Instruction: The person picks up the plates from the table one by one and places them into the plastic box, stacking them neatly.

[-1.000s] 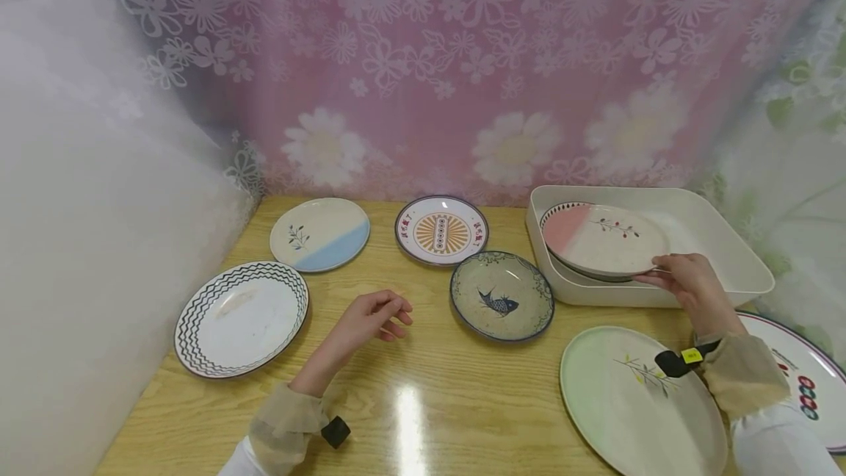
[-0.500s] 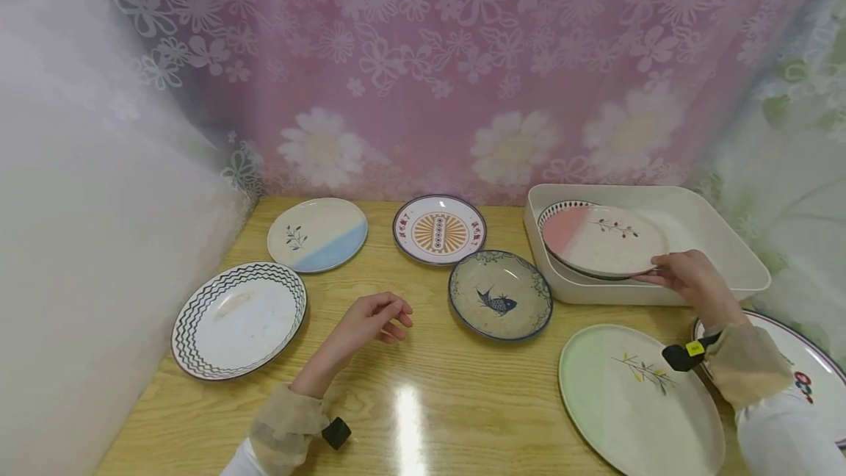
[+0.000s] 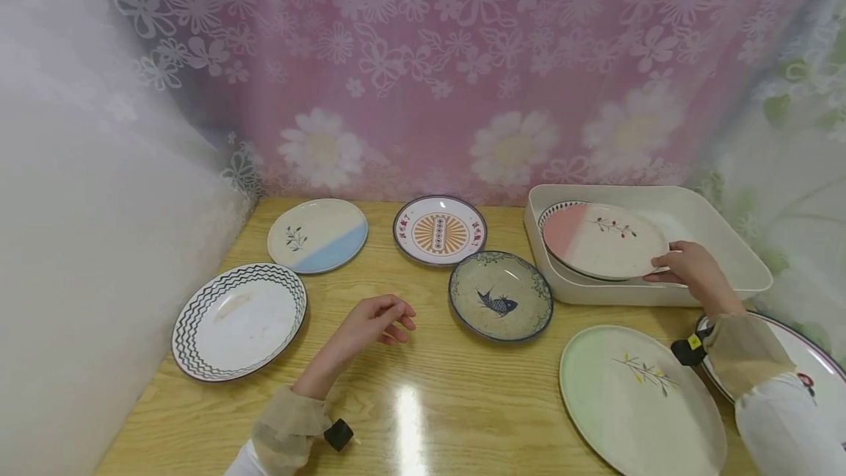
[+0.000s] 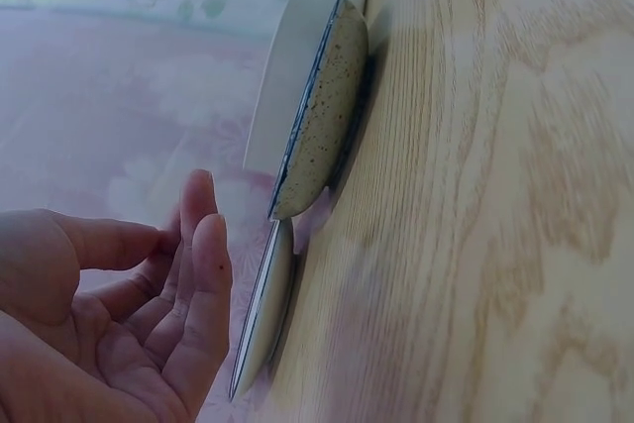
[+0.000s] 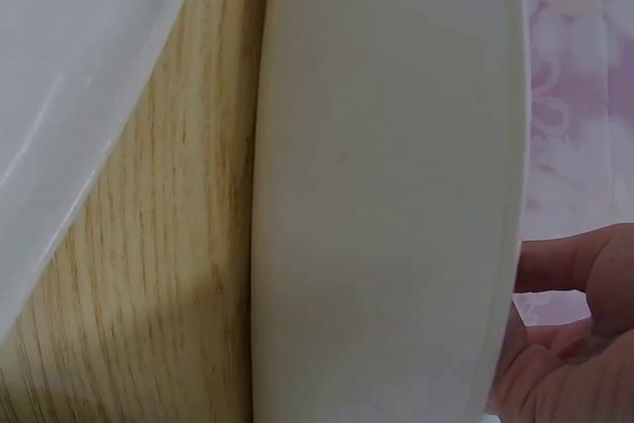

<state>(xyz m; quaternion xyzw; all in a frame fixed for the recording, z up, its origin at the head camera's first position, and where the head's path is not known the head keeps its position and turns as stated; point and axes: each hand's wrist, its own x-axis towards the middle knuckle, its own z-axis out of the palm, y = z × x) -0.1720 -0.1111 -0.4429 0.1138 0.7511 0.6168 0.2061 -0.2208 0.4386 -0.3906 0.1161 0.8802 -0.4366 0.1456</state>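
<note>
My right hand pinches the right rim of an oval-looking pink-and-cream plate with a red berry sprig. That plate lies over a plate with a dark-patterned rim inside the white plastic bin. In the right wrist view the bin's wall hides my fingertips. My left hand hovers above the table, fingers loosely curled with nothing in them. Nearest to it is a fish-pattern plate, whose speckled underside shows in the left wrist view.
A blue-and-cream plate, a zigzag-rim plate and a sunburst plate lie on the wooden table. A large green-and-cream plate lies right, overlapping view with a white dark-rimmed plate beneath my sleeve.
My right hand has shifted slightly up and to the right at the pink-and-cream plate's rim, and its fingers show less under the plate. My left hand has barely moved.
</note>
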